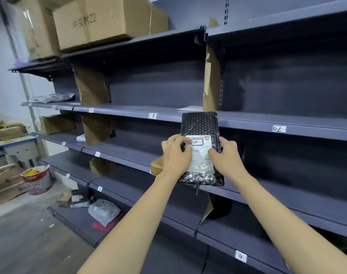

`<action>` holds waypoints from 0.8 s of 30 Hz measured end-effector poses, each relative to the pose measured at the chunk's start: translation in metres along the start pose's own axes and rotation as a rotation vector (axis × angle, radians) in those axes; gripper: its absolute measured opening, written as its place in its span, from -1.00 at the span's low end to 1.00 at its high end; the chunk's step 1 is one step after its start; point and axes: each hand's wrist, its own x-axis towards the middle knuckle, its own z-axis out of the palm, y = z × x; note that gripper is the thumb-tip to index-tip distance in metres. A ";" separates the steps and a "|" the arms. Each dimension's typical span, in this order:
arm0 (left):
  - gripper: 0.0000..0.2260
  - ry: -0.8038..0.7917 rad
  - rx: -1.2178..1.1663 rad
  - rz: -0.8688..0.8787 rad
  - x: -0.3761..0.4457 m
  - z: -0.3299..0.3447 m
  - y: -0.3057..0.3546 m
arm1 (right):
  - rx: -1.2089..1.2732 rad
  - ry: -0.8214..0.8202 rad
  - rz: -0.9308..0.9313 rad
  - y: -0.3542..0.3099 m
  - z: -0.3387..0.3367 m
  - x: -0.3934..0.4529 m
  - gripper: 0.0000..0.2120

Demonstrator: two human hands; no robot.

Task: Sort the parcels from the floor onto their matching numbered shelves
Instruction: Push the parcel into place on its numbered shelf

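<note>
We hold a black bubble-wrap mailer parcel upright before the grey metal shelving, our left hand and right hand pinching its side edges across the white label.

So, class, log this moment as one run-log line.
black bubble mailer, label reads 10 | left hand holds | right hand holds | shelf tags seen: 03, 02, 14
</note>
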 end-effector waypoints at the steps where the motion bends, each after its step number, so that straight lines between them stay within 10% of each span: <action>1: -0.81 0.014 -0.005 -0.002 0.008 -0.008 -0.014 | 0.001 -0.011 -0.006 -0.005 0.016 0.007 -0.89; 24: -0.82 0.240 -0.032 -0.038 0.269 -0.212 -0.327 | 0.176 -0.088 -0.087 -0.124 0.407 0.236 -0.63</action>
